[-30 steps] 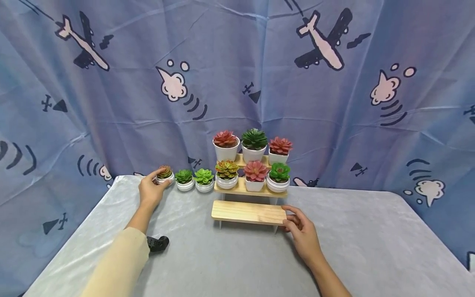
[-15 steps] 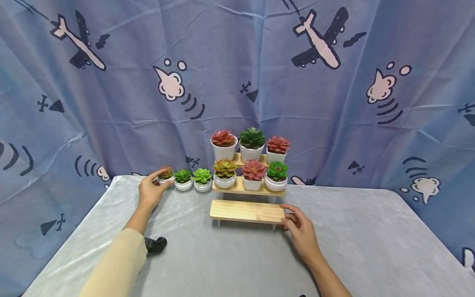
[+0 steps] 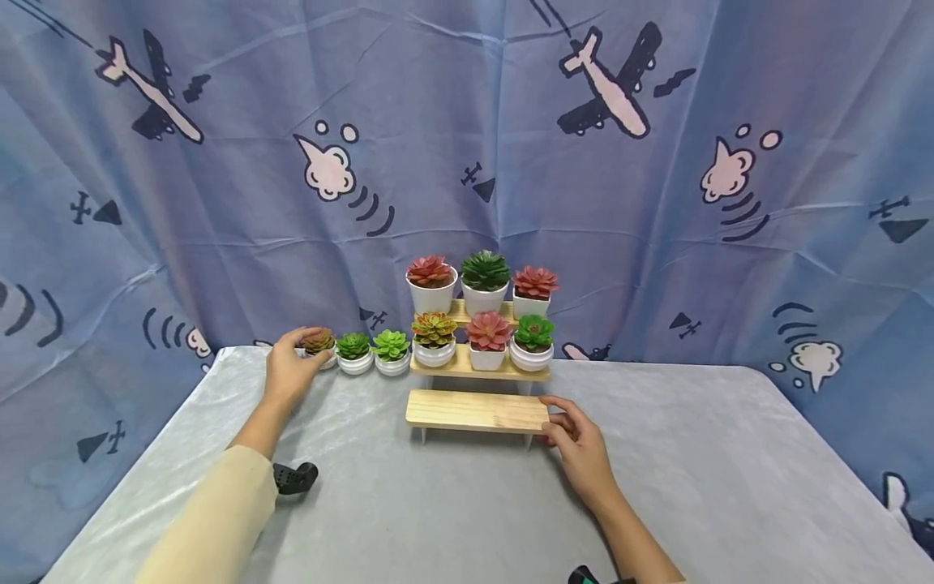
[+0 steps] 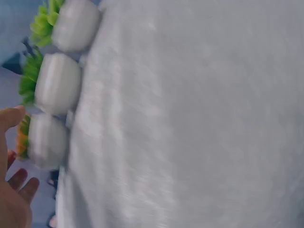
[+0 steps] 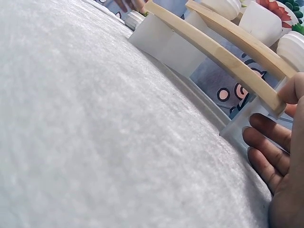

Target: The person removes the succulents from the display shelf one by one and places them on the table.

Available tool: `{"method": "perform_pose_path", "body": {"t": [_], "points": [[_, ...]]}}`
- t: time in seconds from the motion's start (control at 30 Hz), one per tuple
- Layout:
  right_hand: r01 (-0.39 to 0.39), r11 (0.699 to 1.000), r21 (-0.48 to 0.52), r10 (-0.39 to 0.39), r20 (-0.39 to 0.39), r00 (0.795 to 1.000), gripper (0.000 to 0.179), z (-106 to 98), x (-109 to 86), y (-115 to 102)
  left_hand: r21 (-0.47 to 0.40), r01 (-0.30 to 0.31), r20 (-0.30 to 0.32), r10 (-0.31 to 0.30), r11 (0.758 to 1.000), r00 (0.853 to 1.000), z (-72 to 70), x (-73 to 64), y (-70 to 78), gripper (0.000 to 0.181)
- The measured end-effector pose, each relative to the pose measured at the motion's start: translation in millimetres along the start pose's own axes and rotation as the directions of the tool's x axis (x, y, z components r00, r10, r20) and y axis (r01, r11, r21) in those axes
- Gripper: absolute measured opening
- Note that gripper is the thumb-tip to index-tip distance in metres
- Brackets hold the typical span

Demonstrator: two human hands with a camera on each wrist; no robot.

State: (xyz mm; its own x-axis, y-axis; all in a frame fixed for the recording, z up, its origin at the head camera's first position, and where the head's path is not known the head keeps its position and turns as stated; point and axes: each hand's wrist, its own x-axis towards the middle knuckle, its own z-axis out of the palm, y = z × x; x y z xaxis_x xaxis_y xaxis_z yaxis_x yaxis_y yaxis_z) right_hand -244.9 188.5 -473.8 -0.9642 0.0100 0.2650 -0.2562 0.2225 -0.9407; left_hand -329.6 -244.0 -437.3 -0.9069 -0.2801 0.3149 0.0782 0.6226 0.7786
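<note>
At the left end of a row of small potted succulents, an orange-brown succulent (image 3: pixel 319 341) sits in a white pot (image 4: pixel 47 141). My left hand (image 3: pixel 288 369) is around its leaves, thumb and fingers spread to either side in the left wrist view. Beside it stand a dark green succulent (image 3: pixel 353 347) and a light green succulent (image 3: pixel 392 347). My right hand (image 3: pixel 580 442) grips the right end of the lowest board (image 3: pixel 474 411) of a tiered wooden plant stand, thumb at the front corner and a finger along the end. Its other fingers (image 5: pixel 268 154) extend below the board.
The stand's upper two boards carry several potted succulents, such as a pink one (image 3: pixel 487 331) and a dark green one (image 3: pixel 485 272). A black object (image 3: pixel 295 478) lies by the left sleeve. A blue patterned curtain (image 3: pixel 409 162) hangs behind the grey-covered table (image 3: pixel 438 519).
The head view has shifted, so the scene sits slightly further left. My left hand has drawn slightly back from the orange-brown succulent's pot. The right hand stays at the board's end.
</note>
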Motion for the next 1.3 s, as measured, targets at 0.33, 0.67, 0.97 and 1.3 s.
{"method": "perform_pose_path", "body": {"t": [0.33, 0.67, 0.97, 1.3], "points": [[-0.014, 1.0, -0.006, 0.014, 0.005, 1.0, 0.035, -0.1, 0.6, 0.9, -0.291, -0.095, -0.029, 0.09, 0.952, 0.996, -4.6, -6.8, 56.7, 0.047], [-0.029, 0.999, -0.025, 0.029, -0.001, 1.0, 0.035, -0.4, 1.2, -0.1, -0.454, -0.194, 0.1, 0.266, 0.87, 0.959, 17.3, -33.6, 113.6, 0.056], [-0.028, 1.0, 0.0, 0.028, 0.001, 1.0, 0.035, 0.6, 1.2, 1.4, -0.493, -0.181, 0.189, 0.308, 0.851, 0.932, 44.3, -49.0, 133.2, 0.064], [-0.03, 1.0, 0.0, 0.03, 0.001, 1.0, 0.036, -0.6, 0.7, 1.5, -0.425, -0.23, 0.145, 0.317, 0.875, 0.937, 64.1, -58.5, 137.7, 0.061]]}}
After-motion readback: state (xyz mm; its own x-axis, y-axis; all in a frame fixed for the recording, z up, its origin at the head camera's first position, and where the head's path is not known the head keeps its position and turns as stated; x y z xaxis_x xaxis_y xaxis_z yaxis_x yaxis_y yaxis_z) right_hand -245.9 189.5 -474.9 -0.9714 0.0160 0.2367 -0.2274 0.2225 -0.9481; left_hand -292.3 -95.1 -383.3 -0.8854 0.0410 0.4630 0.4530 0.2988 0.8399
